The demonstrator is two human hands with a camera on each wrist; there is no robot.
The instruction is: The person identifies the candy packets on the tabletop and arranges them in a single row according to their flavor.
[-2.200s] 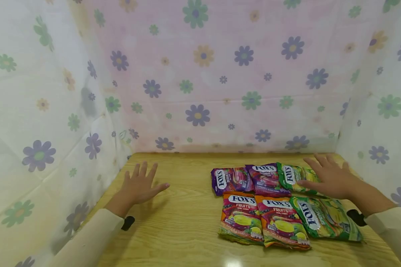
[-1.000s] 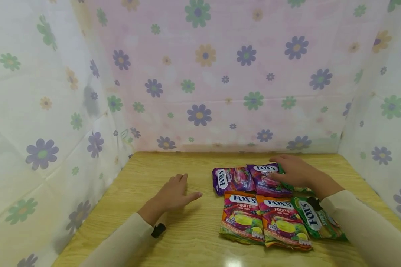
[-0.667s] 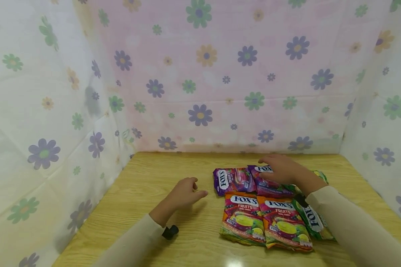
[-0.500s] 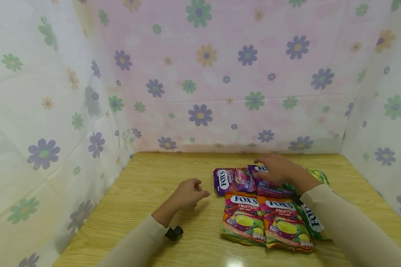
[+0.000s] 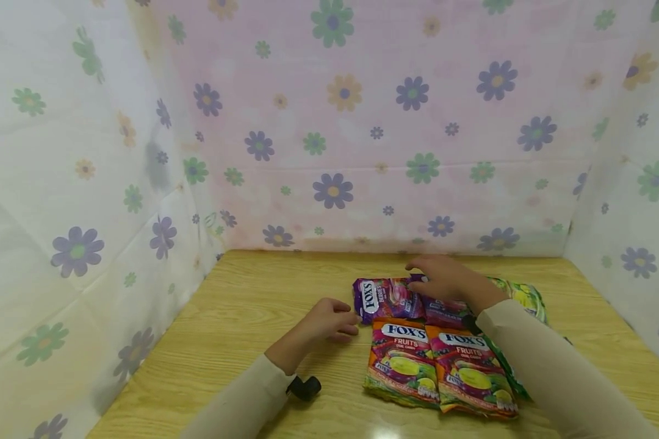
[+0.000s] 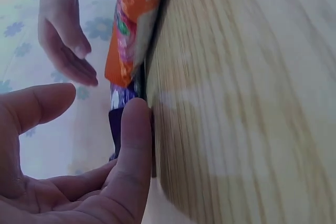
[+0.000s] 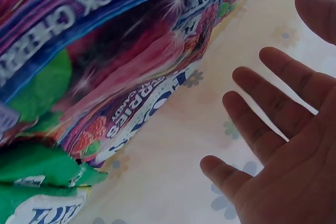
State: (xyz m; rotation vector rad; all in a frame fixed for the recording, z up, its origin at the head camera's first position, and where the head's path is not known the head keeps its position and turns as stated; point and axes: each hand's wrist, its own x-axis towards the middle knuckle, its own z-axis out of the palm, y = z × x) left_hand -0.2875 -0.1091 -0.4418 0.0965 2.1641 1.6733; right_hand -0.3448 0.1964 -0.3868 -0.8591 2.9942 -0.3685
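Two purple Fox's Berries candy bags lie side by side in the back row. My left hand (image 5: 327, 323) is at the left edge of the left purple candy bag (image 5: 387, 299), its fingers loosely bent. In the left wrist view my left fingertips overlap the purple bag (image 6: 123, 97), thumb and fingers apart. My right hand (image 5: 446, 280) reaches over the right purple candy bag (image 5: 445, 312) and hides much of its front. The right wrist view shows the right fingers (image 7: 262, 124) spread beside the berries bag (image 7: 126, 66), with nothing between them.
In the front row lie two orange Fruits candy bags, the left bag (image 5: 403, 366) and the right bag (image 5: 475, 375). A green candy bag (image 5: 524, 297) lies behind my right forearm; another green bag (image 5: 513, 373) is mostly covered by the sleeve. Flowered cloth (image 5: 285, 201) surrounds the wooden table (image 5: 241, 299).
My left hand has moved right to the left purple bag, its fingers bending from spread. My right hand has moved left from the back green bag to the right purple bag. The bags stay put.
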